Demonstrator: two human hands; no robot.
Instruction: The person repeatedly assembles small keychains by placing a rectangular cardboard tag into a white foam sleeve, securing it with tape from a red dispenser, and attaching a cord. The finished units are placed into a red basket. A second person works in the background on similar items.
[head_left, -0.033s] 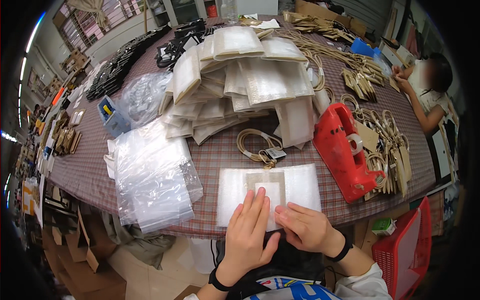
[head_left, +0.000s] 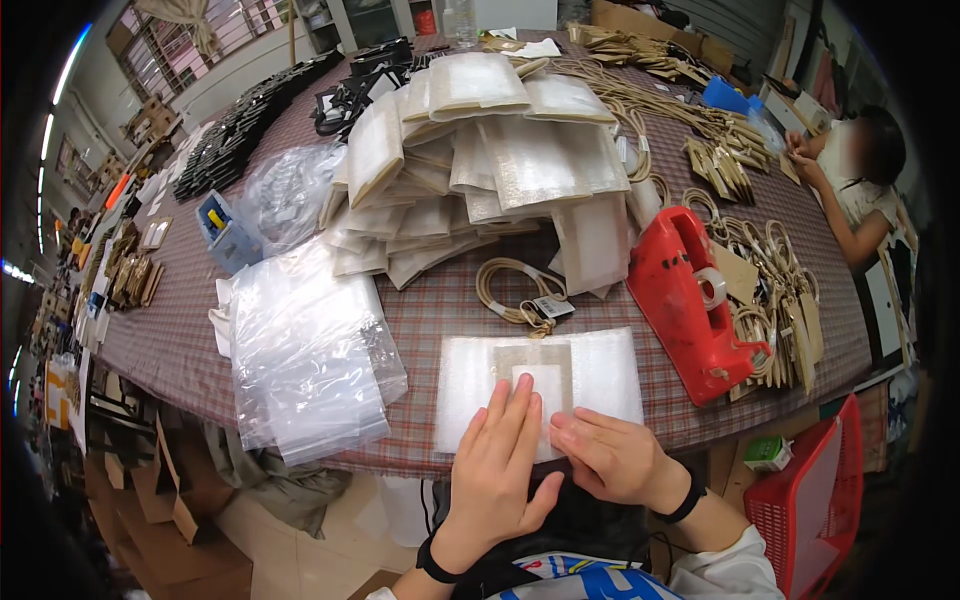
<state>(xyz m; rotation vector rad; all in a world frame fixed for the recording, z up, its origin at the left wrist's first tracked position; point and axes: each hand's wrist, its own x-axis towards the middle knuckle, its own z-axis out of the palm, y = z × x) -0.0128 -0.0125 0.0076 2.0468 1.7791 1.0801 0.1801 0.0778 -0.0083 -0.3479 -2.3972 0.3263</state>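
Observation:
A white foam sheet (head_left: 465, 385) lies flat at the table's near edge. On its middle rests a flat beige piece (head_left: 508, 358) bearing a smaller white square (head_left: 549, 384). My left hand (head_left: 498, 465) is laid over these with fingers stretched out, covering their lower left part. Beside it, my right hand (head_left: 615, 458) has its fingers extended toward the white square's lower right, fingertips on or just above the sheet. Neither hand visibly grips anything. Just beyond the sheet sits a coiled beige cord (head_left: 488, 300) with a white tag (head_left: 553, 308).
Behind stands a tall pile of foam-wrapped packets (head_left: 540, 160). Clear plastic bags (head_left: 310, 350) lie left, a red tape dispenser (head_left: 680, 310) right. Corded beige pieces (head_left: 780, 310) are heaped beyond it. A person (head_left: 850, 190) sits at the right; a red basket (head_left: 815, 500) stands below.

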